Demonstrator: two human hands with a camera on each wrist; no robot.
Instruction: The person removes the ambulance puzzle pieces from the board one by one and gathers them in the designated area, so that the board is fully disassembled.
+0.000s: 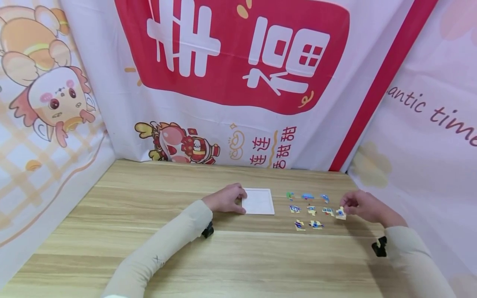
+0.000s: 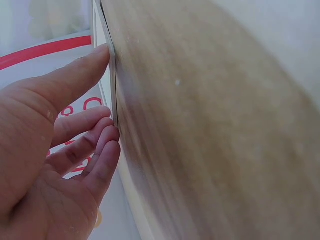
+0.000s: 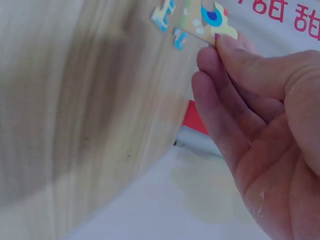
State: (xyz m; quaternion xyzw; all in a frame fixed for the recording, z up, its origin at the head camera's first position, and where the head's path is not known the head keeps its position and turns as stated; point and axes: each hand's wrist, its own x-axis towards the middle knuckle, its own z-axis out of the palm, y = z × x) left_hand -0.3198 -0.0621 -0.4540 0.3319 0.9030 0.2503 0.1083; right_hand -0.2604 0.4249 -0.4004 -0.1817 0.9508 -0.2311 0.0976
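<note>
A shallow white puzzle tray [image 1: 258, 201] lies on the wooden table. My left hand [image 1: 227, 198] rests at its left side, thumb and fingertips touching the edge; in the left wrist view this hand [image 2: 65, 135] has its thumb apart from loosely bent fingers. Between thumb and fingertips my right hand [image 1: 363, 205] pinches a yellow jigsaw piece [image 1: 340, 213] with a blue round mark. The right wrist view shows the same piece [image 3: 206, 20] tilted above the table. To its left lie several loose jigsaw pieces, among them a blue one [image 1: 307, 196] and a yellow-blue one [image 1: 316, 224].
The wooden table [image 1: 156, 190] ends against a printed cloth [image 1: 238, 95] at the back. More printed cloth hangs at the left [image 1: 48, 95] and right [image 1: 421, 136]. A dark wrist device [image 1: 379, 247] sits under the right sleeve.
</note>
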